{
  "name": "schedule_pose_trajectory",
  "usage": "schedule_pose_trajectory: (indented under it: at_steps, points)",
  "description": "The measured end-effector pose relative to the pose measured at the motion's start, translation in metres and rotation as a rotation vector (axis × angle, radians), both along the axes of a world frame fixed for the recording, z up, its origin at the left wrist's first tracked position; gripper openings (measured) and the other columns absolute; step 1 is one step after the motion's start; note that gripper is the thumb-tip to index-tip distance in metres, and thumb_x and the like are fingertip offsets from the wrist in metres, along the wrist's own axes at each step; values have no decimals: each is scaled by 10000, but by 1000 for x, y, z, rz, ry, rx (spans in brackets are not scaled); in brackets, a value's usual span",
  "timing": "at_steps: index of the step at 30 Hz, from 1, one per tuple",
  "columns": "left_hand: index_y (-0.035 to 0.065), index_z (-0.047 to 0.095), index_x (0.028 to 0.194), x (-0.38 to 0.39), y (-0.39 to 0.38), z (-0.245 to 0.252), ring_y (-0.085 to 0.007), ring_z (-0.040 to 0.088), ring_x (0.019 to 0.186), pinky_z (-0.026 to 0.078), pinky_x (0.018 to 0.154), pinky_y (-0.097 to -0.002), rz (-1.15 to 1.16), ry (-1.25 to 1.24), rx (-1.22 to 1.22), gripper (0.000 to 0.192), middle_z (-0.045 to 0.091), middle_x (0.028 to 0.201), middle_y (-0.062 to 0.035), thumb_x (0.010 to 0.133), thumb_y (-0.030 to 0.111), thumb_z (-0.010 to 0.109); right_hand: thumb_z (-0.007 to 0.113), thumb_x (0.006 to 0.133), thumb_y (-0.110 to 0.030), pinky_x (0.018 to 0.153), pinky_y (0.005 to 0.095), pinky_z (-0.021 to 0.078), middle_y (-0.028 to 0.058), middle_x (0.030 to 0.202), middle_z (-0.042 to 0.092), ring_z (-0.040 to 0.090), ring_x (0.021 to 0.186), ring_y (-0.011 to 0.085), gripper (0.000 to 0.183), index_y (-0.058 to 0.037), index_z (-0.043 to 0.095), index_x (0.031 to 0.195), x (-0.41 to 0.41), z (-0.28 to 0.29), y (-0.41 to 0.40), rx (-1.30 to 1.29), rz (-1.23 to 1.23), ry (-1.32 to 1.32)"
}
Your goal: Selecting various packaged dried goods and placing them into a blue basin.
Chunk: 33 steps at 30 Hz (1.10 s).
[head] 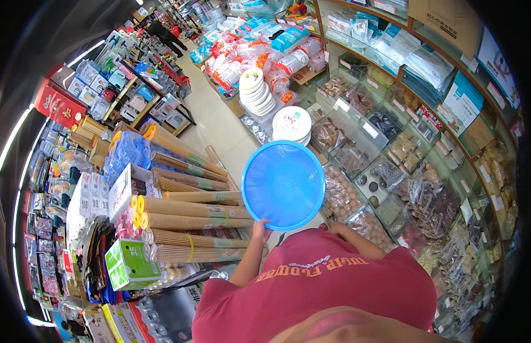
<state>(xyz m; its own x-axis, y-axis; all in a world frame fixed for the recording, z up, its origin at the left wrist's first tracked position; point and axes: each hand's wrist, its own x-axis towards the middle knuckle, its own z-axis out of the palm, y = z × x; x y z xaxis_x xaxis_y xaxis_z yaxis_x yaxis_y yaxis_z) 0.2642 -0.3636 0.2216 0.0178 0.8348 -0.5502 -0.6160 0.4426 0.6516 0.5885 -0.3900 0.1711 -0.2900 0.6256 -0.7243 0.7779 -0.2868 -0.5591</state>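
Observation:
A round blue plastic basket [283,184] with a ribbed, mesh-like wall is held out in front of my body. My left hand [261,231] grips its rim at the lower left. My right hand [334,228] is low by the front of my red shirt, beside clear bins of round brown dried goods [340,188]. A small dark red thing shows at its fingertips, but I cannot tell whether that is shirt cloth or a separate item. Most of the right fingers are hidden.
Rolled bamboo mats [197,210] lie stacked to the left, beside a green-and-white carton [132,263]. Stacked white plates [292,124] and bagged plastic goods [265,51] stand ahead. Bins of dried foods [381,171] and shelves line the right. A person [164,36] stands down the tiled aisle [218,124].

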Motion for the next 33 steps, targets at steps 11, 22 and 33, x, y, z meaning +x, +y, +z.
schedule_pose_trajectory:
  at_steps: [11,22,33]
  points:
    - [-15,322,1217,72,66,4,-314,531,978,504,800,-452,-412,77,-105,501,461,1120,-171,737,-7,463,349,847,-559,782,415,463,171,1057,559,571,893,299,635,-32,444,1188,53,5,9,-187,-1482,760]
    - [66,383,1234,114,204,-2,-247,565,918,513,684,-393,-1050,499,71,523,540,1079,-93,768,168,596,495,770,-126,528,385,515,98,928,562,580,794,232,352,-14,458,1102,61,3,46,180,-1494,615]
    - [19,608,912,134,526,-1,-152,569,673,470,614,-288,-1038,664,813,198,613,799,-71,755,98,516,489,682,-36,564,390,484,103,862,539,566,723,254,356,-40,468,1038,-21,-8,96,41,-2226,860]
